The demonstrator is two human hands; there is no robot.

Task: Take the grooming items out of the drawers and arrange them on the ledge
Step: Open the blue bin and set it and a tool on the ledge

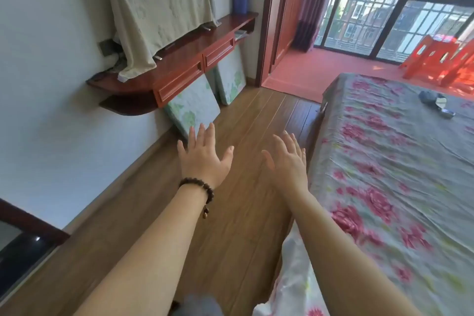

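A red-brown wall-mounted ledge (pixel 184 46) runs along the white wall at upper left, with shut drawers (pixel 179 82) in its front. The nearest drawer and a second drawer (pixel 219 52) beyond it show no grooming items. My left hand (pixel 202 156), with a bead bracelet on the wrist, is stretched out over the wooden floor with fingers spread, holding nothing. My right hand (pixel 287 159) is stretched out beside it, fingers straight and empty. Both hands hang well short of the ledge.
A pale cloth (pixel 159 5) covers something standing on the ledge. A blue container (pixel 240 3) sits at its far end. Floral panels (pixel 195 108) lean under the ledge. A bed (pixel 400 174) with a floral sheet fills the right. A doorway (pixel 287 59) leads to a red-floored balcony.
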